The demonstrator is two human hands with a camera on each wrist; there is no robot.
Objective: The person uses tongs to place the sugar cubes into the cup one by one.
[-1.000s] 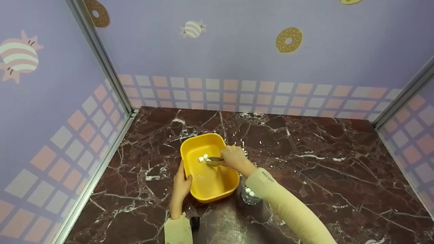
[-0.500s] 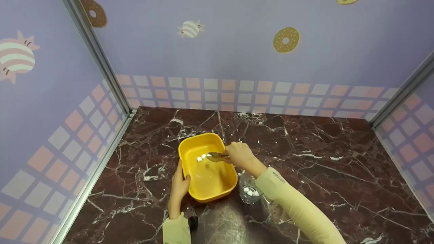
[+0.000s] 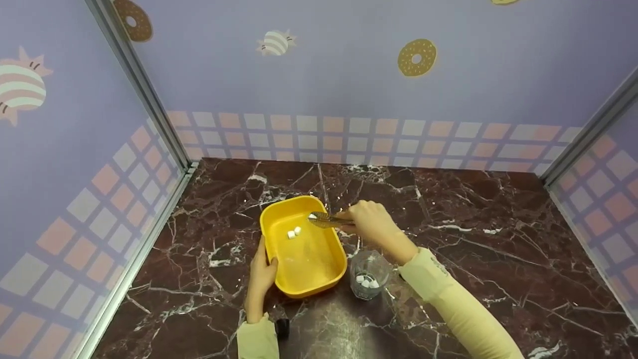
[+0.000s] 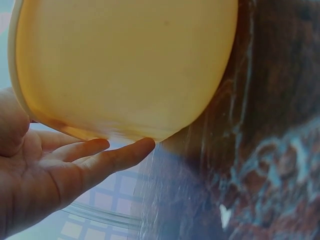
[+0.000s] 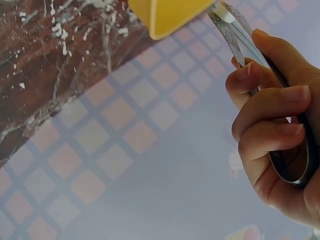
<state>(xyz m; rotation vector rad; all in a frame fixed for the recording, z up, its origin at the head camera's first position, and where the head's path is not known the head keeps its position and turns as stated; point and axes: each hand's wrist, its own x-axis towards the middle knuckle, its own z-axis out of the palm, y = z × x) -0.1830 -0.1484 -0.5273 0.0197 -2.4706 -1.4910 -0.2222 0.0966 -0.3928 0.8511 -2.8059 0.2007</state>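
My left hand [image 3: 261,274] grips the near-left side of a yellow plastic tub [image 3: 306,276], thumb over the rim. In the left wrist view, its fingers [image 4: 117,156] lie against the tub's outside. Two small white cubes, marshmallow-like [image 3: 291,234], lie on the tub's floor. My right hand [image 3: 381,227] holds metal tongs [image 3: 326,220] over the tub's right side. In the right wrist view, one white cube [image 5: 225,14] sits between the tongs' tips, and the fingers curl round the handles. A clear glass [image 3: 369,267] with several white cubes stands right of the tub, below my right forearm.
White crumbs [image 5: 62,34] are scattered on the dark red marbled tabletop [image 3: 478,269]. A patterned wall [image 3: 349,89] closes off the back, and a side panel [image 3: 99,149] stands at the left. A small black object [image 3: 282,328] is beside the left sleeve.
The tongs have lifted a white cube away from the other two and moved right and back, towards the tub's right rim. My left hand stays on the tub. The glass is less covered.
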